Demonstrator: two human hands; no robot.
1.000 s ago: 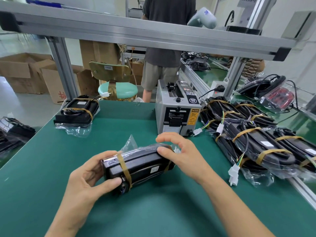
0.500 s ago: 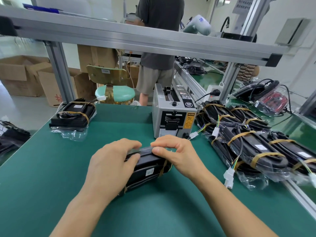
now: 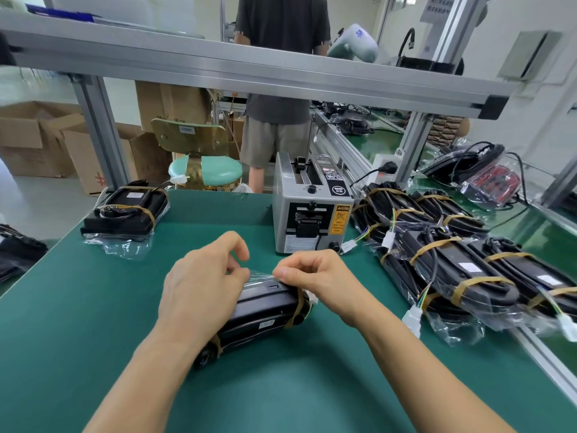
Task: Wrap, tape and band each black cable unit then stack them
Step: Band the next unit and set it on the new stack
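Folding the clear plastic wrap (image 3: 260, 276) down over the black cable unit (image 3: 262, 310) is the step in hand, judged from the hands' position. The unit lies at the centre of the frame on the green surface (image 3: 93, 307), two tan bands already around it. The left hand (image 3: 203, 289) rests over the unit's left half, its grip pinched together on the film's edge. The right hand (image 3: 315, 279) has its grip closed on the same film at the unit's upper right end. Keep the film taut between both pinches and lay it flat before reaching for the tape dispenser (image 3: 309, 210) just behind.

Counts: one unit in hand; one finished unit (image 3: 125, 210) at upper left; a row (image 3: 452, 260) at right of at least four, exact number unclear.
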